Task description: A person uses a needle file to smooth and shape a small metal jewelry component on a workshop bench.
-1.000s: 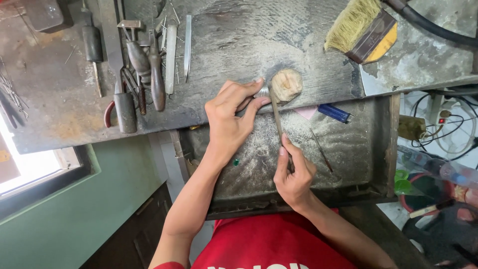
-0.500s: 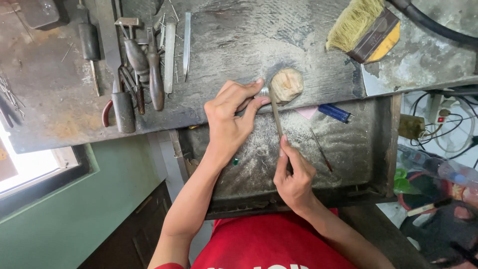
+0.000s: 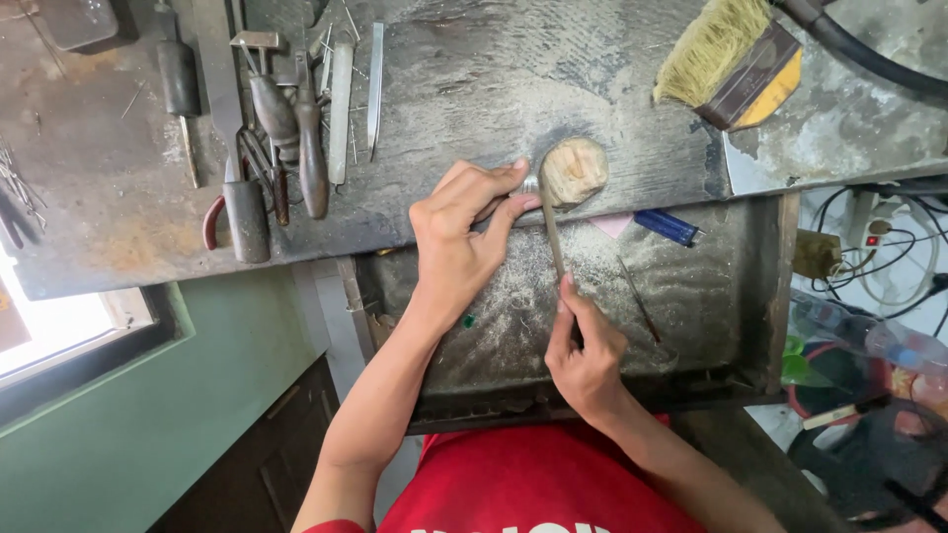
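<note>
The left hand [image 3: 464, 232] is clenched on a small metal piece [image 3: 530, 185], pinching it between thumb and fingers against the worn wooden peg [image 3: 576, 171] at the desk's front edge. The right hand [image 3: 585, 357] grips the handle of a slim file [image 3: 552, 232], whose blade runs up toward 12 o'clock to meet the piece by the peg.

The step in hand looks like filing: the blade lies across the work and filings cover the tray. By my judgement the next stroke calls for a short, straight push along the file's line, with the left fingers staying firm so the piece does not roll off the peg.

Below the hands the open drawer tray [image 3: 731, 326] catches dust; a thin rod [image 3: 639, 299] lies at 3 o'clock of the right hand, a blue pen-like thing [image 3: 668, 226] just beyond it. At 9 to 10 o'clock of the left hand a cluster of hand tools [image 3: 286, 128] lies on the desk [image 3: 118, 217], well apart. A brush [image 3: 726, 54] sits at 1 o'clock. The tray's walls bound the stroke; room is freest toward 6 o'clock.
</note>
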